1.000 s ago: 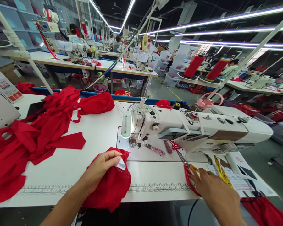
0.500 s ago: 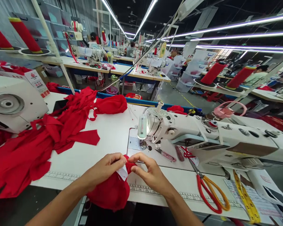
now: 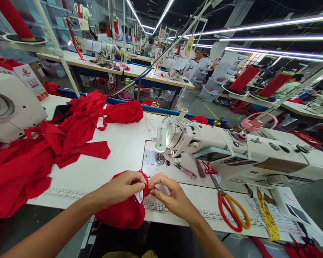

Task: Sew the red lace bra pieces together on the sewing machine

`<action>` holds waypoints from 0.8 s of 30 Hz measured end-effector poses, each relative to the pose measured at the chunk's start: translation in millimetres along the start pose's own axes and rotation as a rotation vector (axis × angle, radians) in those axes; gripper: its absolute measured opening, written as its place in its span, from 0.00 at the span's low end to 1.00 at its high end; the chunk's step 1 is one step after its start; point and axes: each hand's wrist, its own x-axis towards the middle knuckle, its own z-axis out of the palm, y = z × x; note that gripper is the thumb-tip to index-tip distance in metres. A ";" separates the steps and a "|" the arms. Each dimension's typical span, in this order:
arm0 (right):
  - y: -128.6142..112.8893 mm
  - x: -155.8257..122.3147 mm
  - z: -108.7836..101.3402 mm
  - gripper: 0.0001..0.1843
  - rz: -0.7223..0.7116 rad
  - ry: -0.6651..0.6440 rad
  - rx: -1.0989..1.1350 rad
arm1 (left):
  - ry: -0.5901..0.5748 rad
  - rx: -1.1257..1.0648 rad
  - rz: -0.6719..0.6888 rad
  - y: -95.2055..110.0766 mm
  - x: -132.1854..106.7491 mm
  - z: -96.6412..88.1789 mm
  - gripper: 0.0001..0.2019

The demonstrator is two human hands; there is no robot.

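My left hand (image 3: 122, 187) grips a bunched piece of red fabric (image 3: 123, 213) that hangs over the near edge of the white sewing table (image 3: 118, 147). A small white label (image 3: 139, 196) sticks out between my two hands. My right hand (image 3: 169, 195) pinches the same fabric edge beside the label, its fingertips touching the left hand's. Both hands are closed, just in front of the white sewing machine (image 3: 231, 150) and its needle plate (image 3: 150, 157).
A large heap of red fabric pieces (image 3: 43, 150) covers the table's left side. Red-and-orange handled scissors (image 3: 231, 209) and a yellow tape measure (image 3: 266, 215) lie to the right. Small snips (image 3: 185, 170) rest by the needle. Another machine (image 3: 8, 107) stands far left. Other workers sit at distant tables.
My right hand left the scissors on the right and came over to the red fabric, where it now pinches beside the label. The left hand kept its hold.
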 end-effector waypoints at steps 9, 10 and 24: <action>7.1 -5.2 -0.4 0.09 -0.059 -0.045 0.016 | -0.057 0.009 -0.073 6.5 0.7 -1.8 0.13; 7.6 -5.3 -0.6 0.10 -0.065 -0.050 0.025 | -0.057 0.011 -0.071 6.4 1.0 -1.7 0.13; 11.0 -2.9 1.8 0.08 0.013 -0.008 0.058 | -0.079 -0.026 -0.060 6.3 4.2 -2.7 0.16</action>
